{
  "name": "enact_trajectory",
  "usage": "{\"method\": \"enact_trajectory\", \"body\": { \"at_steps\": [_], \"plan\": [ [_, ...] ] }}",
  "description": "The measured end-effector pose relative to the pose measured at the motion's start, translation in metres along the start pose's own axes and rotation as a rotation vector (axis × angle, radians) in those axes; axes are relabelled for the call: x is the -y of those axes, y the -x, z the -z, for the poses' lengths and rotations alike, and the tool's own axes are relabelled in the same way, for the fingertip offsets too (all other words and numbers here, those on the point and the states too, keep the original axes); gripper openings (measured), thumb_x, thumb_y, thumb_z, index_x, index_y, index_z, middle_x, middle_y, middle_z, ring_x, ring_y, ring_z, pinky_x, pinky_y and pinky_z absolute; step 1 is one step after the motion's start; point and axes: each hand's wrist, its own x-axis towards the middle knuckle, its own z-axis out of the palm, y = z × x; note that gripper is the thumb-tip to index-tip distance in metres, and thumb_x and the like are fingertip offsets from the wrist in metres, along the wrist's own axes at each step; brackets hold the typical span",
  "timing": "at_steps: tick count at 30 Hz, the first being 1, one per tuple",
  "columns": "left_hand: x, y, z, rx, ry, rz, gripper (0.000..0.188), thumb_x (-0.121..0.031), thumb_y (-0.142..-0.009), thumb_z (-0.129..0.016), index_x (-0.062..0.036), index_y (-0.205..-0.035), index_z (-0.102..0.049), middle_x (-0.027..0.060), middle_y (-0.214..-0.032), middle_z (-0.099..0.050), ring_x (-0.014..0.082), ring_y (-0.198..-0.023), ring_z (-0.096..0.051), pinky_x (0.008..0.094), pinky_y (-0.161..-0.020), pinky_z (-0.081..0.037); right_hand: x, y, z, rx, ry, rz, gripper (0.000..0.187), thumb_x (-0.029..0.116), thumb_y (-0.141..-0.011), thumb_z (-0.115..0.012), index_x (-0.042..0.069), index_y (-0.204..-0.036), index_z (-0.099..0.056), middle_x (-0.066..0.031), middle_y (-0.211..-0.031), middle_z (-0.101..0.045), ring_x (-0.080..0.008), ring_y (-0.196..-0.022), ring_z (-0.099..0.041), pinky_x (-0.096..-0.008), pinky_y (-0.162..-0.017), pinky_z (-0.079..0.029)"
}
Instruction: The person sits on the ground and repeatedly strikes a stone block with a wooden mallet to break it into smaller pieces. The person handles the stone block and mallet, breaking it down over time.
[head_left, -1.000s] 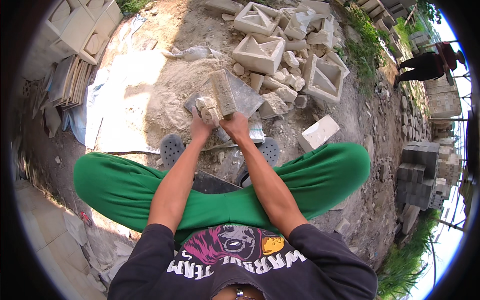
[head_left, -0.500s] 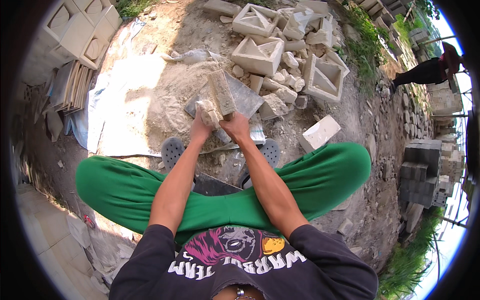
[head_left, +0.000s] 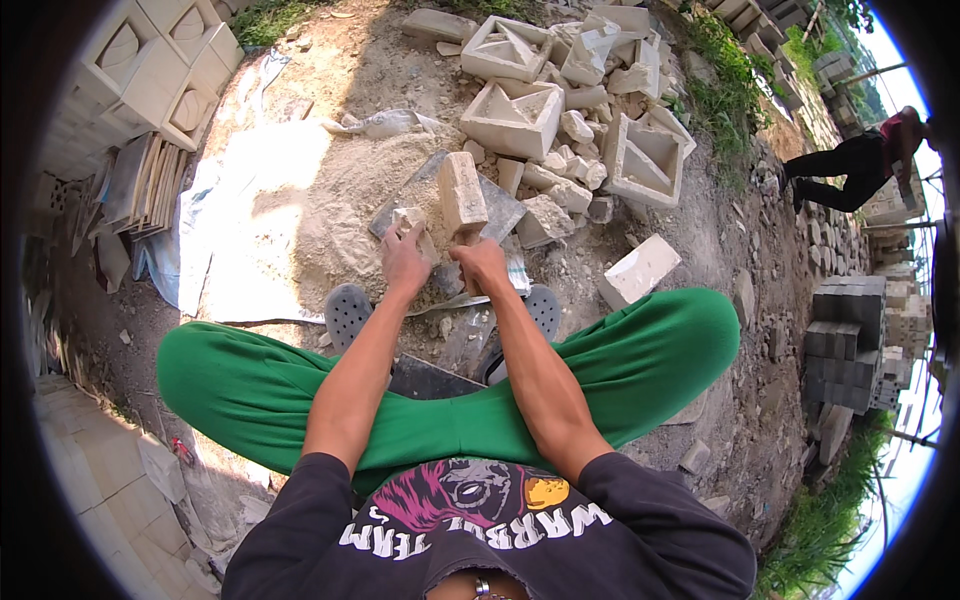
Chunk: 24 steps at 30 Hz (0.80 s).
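Room leftward over the pale sheet (head_left: 228, 262) — broken blocks (head_left: 575, 126) obstruct rightward.

grey blocks (head_left: 848, 345) stand stacked near green grass (head_left: 825, 515).

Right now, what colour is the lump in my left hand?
Pale cream: the lump in your left hand shows best in the head view.

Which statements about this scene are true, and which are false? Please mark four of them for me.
1. The right hand grips a block-headed tool. True.
2. The left hand holds a red cup. False: it holds a pale stone piece.
3. The trousers are green. True.
4. The broken blocks lie left of the white sheet. False: they lie right of it.
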Motion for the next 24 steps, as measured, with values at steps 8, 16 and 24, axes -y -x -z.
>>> {"method": "enact_trajectory", "body": {
  "at_steps": [8,16,24],
  "plan": [
    [-0.010,-0.001,-0.004,-0.103,0.099,0.140,0.059,-0.029,-0.089,-0.066,-0.0182,-0.145,-0.051,0.0223,-0.150,-0.035,0.0419,-0.142,-0.031,0.0526,-0.115,-0.028,0.009,0.005,0.001,0.003,0.030,0.009,0.030,0.020,-0.073,-0.075,-0.008,-0.080,-0.067,-0.0113,-0.066,-0.067,-0.0207,-0.053,-0.068,-0.0344,-0.049,-0.055],
    [-0.012,-0.008,0.001,-0.044,0.012,0.039,0.074,-0.028,-0.084,-0.068,-0.0171,-0.152,-0.040,0.0252,-0.155,-0.027,0.0438,-0.147,-0.020,0.0533,-0.119,-0.019,0.011,0.006,0.007,-0.007,0.031,0.009,0.030,0.022,-0.074,-0.075,-0.007,-0.080,-0.068,-0.0114,-0.066,-0.067,-0.0213,-0.054,-0.068,-0.0350,-0.051,-0.055],
    [0.001,-0.001,0.000,-0.013,0.158,0.115,0.093,-0.015,-0.081,-0.072,-0.0104,-0.158,-0.020,0.0256,-0.157,-0.026,0.0445,-0.138,-0.040,0.0470,-0.112,-0.039,0.036,0.024,0.011,-0.110,0.203,0.309,0.030,0.027,-0.074,-0.075,-0.002,-0.082,-0.071,-0.0093,-0.061,-0.068,-0.0185,-0.056,-0.068,-0.0355,-0.058,-0.054]
  ]
}}
